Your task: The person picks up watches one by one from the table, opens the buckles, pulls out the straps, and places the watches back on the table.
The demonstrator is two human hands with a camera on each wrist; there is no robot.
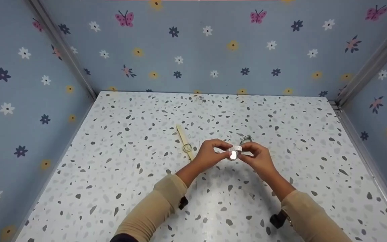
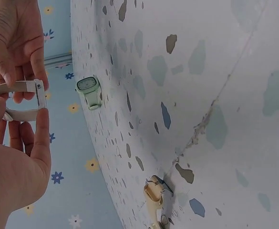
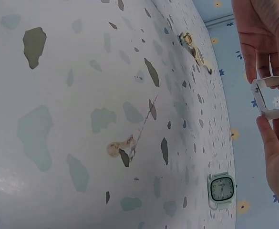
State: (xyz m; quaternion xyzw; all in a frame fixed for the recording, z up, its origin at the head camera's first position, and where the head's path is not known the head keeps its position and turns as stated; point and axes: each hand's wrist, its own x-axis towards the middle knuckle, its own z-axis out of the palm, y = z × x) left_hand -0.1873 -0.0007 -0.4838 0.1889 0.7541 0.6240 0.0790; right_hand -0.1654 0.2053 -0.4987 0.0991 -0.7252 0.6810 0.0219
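Note:
A white wristwatch [image 1: 233, 155] is held between both hands above the table, its pale face bright with glare. My left hand [image 1: 210, 154] pinches one side of it between thumb and fingers. From the other side my right hand [image 1: 259, 158] grips it the same way. In the left wrist view the white strap [image 2: 21, 115] bends round into a loop, with fingers of both hands on it. The right wrist view shows the squared end of the watch [image 3: 259, 99], partly cut off by the frame's edge.
A yellow wristwatch [image 1: 187, 147] lies stretched out beside my left hand, its lower strap partly hidden. Just beyond my right hand is a green wristwatch [image 3: 222, 189]. The speckled table [image 1: 139, 117] is enclosed by flower-patterned blue panels [image 1: 193, 43] at the back and sides.

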